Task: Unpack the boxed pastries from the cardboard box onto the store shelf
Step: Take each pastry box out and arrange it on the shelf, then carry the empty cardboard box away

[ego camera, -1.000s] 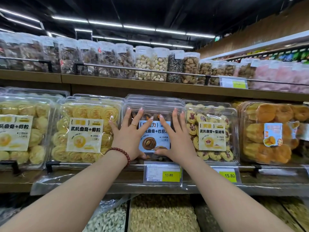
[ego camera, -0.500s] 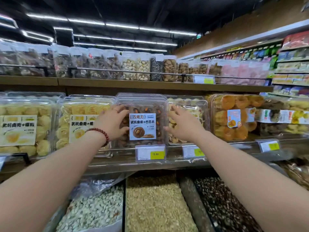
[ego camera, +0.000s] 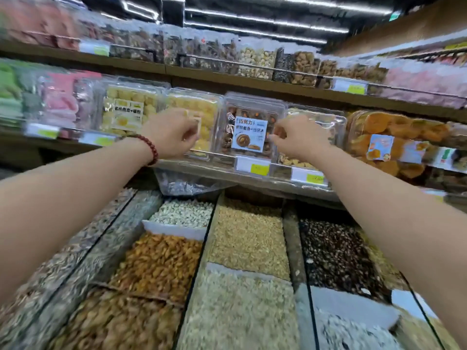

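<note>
A clear plastic box of chocolate pastries [ego camera: 252,114] with a blue-white label stands on the middle shelf [ego camera: 222,170], on top of a stack of like boxes. My left hand [ego camera: 174,133], with a red bead bracelet at the wrist, hovers just left of it, in front of a box of yellow cookies [ego camera: 194,109]. My right hand [ego camera: 295,140] is at the box's right edge. Both hands have curled fingers and hold nothing. The cardboard box is out of view. The picture is blurred by motion.
More pastry boxes line the shelf: pale cookies [ego camera: 126,109] at left, orange pastries [ego camera: 394,137] at right. Price tags [ego camera: 252,165] hang on the shelf's front rail. Jars of nuts [ego camera: 255,63] fill the upper shelf. Open bins of nuts and seeds [ego camera: 247,238] lie below my arms.
Both hands have let go of the chocolate pastry box and drawn back, with fingers curling in. My view has dropped and swung, showing more of the bins below.
</note>
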Motion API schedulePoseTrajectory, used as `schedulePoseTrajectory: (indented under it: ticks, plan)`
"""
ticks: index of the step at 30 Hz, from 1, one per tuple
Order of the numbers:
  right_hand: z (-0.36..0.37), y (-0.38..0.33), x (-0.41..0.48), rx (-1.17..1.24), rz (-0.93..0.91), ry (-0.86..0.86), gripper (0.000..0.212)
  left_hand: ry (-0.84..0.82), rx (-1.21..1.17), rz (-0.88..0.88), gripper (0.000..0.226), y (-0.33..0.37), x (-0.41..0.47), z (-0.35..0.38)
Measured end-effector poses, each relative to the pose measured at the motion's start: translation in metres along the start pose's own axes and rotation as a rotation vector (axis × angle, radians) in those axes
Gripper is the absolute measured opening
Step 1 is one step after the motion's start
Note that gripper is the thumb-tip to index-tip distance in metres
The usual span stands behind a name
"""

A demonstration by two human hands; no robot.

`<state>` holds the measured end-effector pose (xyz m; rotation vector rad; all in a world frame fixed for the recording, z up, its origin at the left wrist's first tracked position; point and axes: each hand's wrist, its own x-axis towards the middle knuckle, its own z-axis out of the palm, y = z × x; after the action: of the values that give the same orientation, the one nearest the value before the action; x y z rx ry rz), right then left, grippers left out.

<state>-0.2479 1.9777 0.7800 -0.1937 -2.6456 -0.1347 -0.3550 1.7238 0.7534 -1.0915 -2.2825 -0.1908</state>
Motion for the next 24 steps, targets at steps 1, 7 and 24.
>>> schedulePoseTrajectory:
  ticks: [1, 7, 24]
  plan:
    - [0.003, -0.014, -0.005, 0.022, -0.039, -0.013, 0.026, -0.018, 0.019, -0.045, 0.022, -0.003, -0.023, -0.005]
    - [0.027, -0.127, -0.034, 0.157, -0.322, -0.095, 0.028, -0.181, 0.157, -0.264, 0.021, -0.021, -0.157, -0.056]
    - [0.071, -0.501, -0.195, 0.486, -0.85, -0.312, 0.027, -0.364, 0.229, -0.929, 0.027, -0.079, -0.582, -0.183]
